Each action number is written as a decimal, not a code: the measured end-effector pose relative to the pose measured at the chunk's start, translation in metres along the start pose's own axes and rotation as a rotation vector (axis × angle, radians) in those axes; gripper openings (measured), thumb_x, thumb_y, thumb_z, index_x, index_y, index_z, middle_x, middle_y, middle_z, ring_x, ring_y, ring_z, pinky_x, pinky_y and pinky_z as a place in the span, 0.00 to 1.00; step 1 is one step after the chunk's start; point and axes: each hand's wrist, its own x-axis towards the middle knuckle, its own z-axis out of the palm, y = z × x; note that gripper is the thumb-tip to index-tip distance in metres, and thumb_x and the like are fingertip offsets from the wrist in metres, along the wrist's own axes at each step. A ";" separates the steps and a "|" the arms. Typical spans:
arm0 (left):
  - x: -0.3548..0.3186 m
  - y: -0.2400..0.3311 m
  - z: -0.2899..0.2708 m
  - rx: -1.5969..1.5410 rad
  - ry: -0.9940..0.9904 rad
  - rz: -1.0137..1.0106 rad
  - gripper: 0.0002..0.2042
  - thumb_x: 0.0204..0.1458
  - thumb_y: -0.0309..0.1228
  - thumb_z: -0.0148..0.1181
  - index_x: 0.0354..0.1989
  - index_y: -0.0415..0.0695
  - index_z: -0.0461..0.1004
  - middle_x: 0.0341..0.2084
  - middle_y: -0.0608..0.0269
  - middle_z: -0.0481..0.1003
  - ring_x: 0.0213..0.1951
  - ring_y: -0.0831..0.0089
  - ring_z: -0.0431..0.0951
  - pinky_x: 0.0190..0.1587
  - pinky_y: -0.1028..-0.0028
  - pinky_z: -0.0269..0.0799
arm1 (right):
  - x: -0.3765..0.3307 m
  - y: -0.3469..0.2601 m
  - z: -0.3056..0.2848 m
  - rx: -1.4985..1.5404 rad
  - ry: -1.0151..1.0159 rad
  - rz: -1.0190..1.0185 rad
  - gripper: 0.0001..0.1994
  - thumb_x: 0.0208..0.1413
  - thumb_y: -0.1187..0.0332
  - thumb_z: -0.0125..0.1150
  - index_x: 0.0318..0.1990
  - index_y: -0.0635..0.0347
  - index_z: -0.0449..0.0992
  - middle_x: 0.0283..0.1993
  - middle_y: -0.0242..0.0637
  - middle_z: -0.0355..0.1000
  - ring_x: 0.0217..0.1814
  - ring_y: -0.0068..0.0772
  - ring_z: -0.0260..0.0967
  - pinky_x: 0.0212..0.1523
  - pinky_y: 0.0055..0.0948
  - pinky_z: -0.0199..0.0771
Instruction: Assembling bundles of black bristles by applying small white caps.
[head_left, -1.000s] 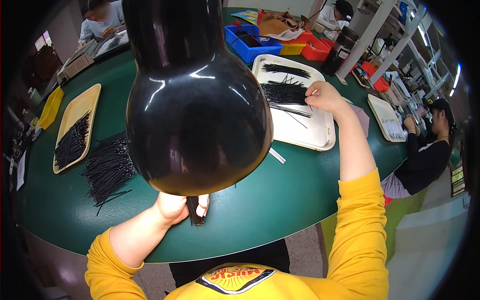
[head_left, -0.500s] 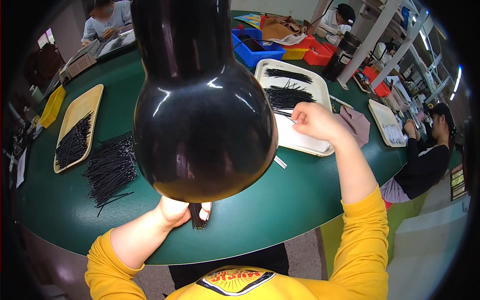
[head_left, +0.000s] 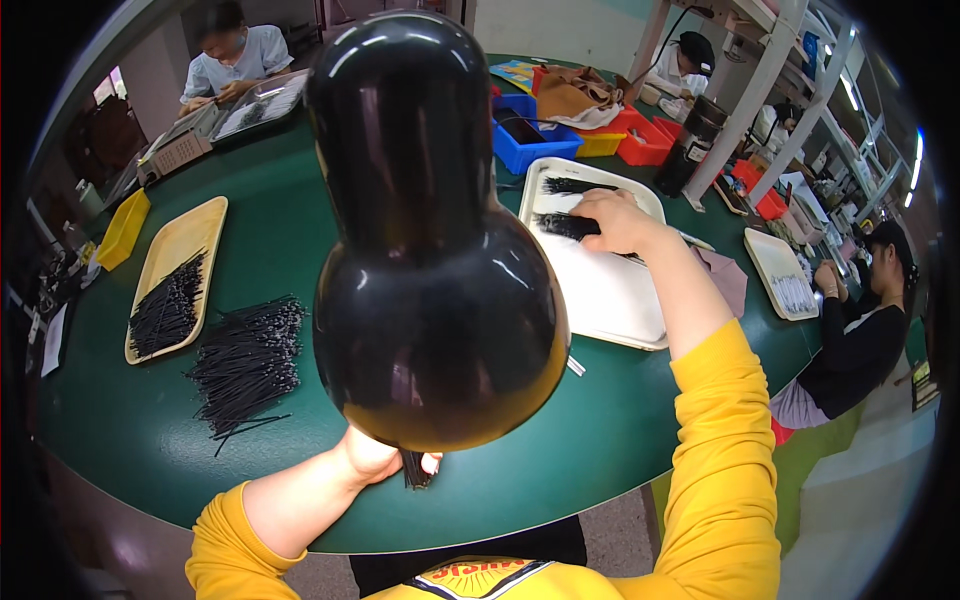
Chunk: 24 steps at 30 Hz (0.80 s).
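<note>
The black strands point(head_left: 563, 226) in the white tray point(head_left: 605, 295) lie left of the nearer right hand point(head_left: 618, 222), long axis roughly sideways, running under its bent fingers; whether these pinch, I cannot tell. Below the lamp hood point(head_left: 440, 340), the left hand point(head_left: 372, 458) wraps its fingers round a dark bundle point(head_left: 416, 473) pointing toward the desk's point(head_left: 540, 475) near edge

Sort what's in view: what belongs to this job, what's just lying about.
In the job:
black strands, held by the left hand
white tray, under the right hand
likely, loose strand pile

Apparently lying about:
blue bin
brown cloth
dark cylinder
</note>
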 end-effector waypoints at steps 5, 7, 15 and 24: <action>0.000 0.002 -0.001 -0.012 0.014 -0.050 0.07 0.42 0.24 0.50 0.30 0.36 0.66 0.16 0.57 0.69 0.16 0.71 0.70 0.18 0.75 0.69 | 0.013 0.018 0.009 0.023 0.168 0.161 0.16 0.38 0.68 0.56 0.39 0.58 0.70 0.42 0.40 0.65 0.49 0.37 0.57 0.50 0.32 0.54; 0.001 0.001 0.001 -0.024 0.023 -0.065 0.07 0.43 0.25 0.50 0.31 0.37 0.65 0.16 0.57 0.69 0.16 0.70 0.70 0.18 0.75 0.69 | 0.017 0.025 0.017 -0.019 0.309 0.183 0.17 0.37 0.69 0.58 0.39 0.58 0.70 0.40 0.41 0.66 0.46 0.38 0.59 0.48 0.29 0.58; -0.001 -0.001 -0.001 0.031 0.018 -0.036 0.11 0.45 0.31 0.49 0.35 0.38 0.63 0.17 0.57 0.68 0.17 0.71 0.70 0.19 0.76 0.69 | 0.004 0.007 0.012 0.012 0.447 0.341 0.09 0.39 0.70 0.56 0.31 0.61 0.71 0.32 0.41 0.67 0.37 0.38 0.64 0.40 0.31 0.62; -0.003 0.014 0.020 0.190 0.119 0.084 0.08 0.50 0.29 0.41 0.30 0.38 0.65 0.15 0.61 0.67 0.15 0.75 0.67 0.18 0.79 0.65 | -0.056 -0.069 -0.027 0.756 0.402 0.035 0.05 0.45 0.71 0.47 0.28 0.63 0.66 0.21 0.37 0.66 0.25 0.29 0.66 0.28 0.24 0.64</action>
